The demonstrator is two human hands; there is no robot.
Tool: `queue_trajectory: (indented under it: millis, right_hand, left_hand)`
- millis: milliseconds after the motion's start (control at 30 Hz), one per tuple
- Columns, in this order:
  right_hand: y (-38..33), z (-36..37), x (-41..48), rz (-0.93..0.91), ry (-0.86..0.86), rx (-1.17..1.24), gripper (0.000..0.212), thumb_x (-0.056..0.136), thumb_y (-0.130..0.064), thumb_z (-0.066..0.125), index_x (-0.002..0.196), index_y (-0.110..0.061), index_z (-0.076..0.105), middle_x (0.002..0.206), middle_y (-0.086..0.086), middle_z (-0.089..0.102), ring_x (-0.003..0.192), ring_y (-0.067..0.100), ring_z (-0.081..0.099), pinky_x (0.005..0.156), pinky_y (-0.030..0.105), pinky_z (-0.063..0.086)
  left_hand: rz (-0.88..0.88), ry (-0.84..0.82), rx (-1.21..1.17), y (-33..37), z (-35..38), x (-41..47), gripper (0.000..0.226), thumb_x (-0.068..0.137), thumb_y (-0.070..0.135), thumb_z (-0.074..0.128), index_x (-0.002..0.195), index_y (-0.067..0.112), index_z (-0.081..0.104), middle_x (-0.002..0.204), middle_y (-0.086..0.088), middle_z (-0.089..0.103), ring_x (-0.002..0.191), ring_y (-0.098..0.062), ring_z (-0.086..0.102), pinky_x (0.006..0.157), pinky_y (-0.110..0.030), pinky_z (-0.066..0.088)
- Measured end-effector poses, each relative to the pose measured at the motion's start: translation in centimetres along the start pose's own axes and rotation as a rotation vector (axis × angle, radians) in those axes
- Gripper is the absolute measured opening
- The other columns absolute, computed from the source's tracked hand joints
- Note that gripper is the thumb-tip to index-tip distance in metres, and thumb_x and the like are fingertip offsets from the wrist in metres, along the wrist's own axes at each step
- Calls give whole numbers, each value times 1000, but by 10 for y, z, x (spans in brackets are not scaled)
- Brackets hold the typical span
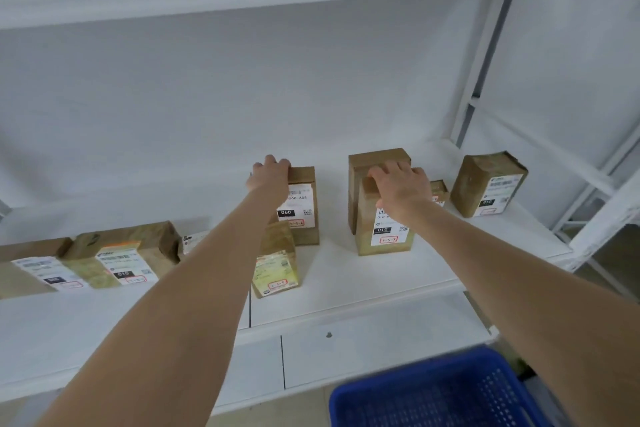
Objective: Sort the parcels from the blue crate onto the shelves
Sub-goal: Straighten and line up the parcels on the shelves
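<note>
Left hand [272, 173] grips the top of the 060 parcel [302, 208], right hand [401, 189] grips the 010 parcel [384, 229], both standing on the shelf [346, 277]. What shows of the blue crate [440, 392] looks empty, so sorting seems nearly done.

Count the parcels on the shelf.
9: leftmost box, orange-label box, half-hidden parcel beside it, yellow parcel, 060 box under left hand, front box under right hand, tall box, small box behind, rightmost box. Others possibly hidden.

A plain white wall [242, 87] fills the upper middle of the view; tan floor [616, 253] shows at the right edge and along the bottom
</note>
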State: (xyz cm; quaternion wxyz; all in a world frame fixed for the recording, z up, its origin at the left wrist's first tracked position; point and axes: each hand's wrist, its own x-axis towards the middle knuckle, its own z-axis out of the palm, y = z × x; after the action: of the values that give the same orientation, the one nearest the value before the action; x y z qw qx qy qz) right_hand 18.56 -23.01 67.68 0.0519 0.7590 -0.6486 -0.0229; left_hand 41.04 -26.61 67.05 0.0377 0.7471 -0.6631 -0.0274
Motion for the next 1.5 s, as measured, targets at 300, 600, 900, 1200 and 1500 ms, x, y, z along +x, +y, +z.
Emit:
queue_trajectory:
  millis: [300,600,900,1200,1500]
  right_hand:
    - [-65,-10,17,-240,57,101,84,88,-36,65,152,-18,13,158,5,11,148,25,4,118,38,14]
    - [-114,7,47,-176,-4,60,90,83,-18,68,151,-22,9,153,8,22,142,33,18,115,51,19]
    - [-112,5,63,-67,21,84,72,78,4,58,138,-25,32,133,7,39,124,28,40,106,53,30]
    - [-123,9,73,-80,55,139,72,75,3,62,136,-26,35,131,5,40,123,26,40,104,51,29]
    - [-151,12,83,-149,106,172,70,77,1,61,137,-25,36,132,6,42,125,25,41,104,48,28]
  left_hand:
    - [114,-153,-151,13,-7,-5,98,78,28,75,151,18,10,151,-9,20,137,-30,27,105,-42,38]
    - [167,-450,155,-61,47,-49,104,63,44,81,145,16,23,131,-9,44,118,-31,48,93,-45,47]
    - [79,-292,-68,-94,51,-19,93,70,19,75,146,20,20,136,-12,27,118,-33,41,91,-42,50]
    - [83,-230,-35,-100,61,0,92,77,11,68,150,27,14,145,-7,21,109,-34,56,85,-37,52]
    - [80,-231,-29,-110,66,18,94,79,13,68,151,28,10,151,-5,15,115,-33,53,87,-38,51]
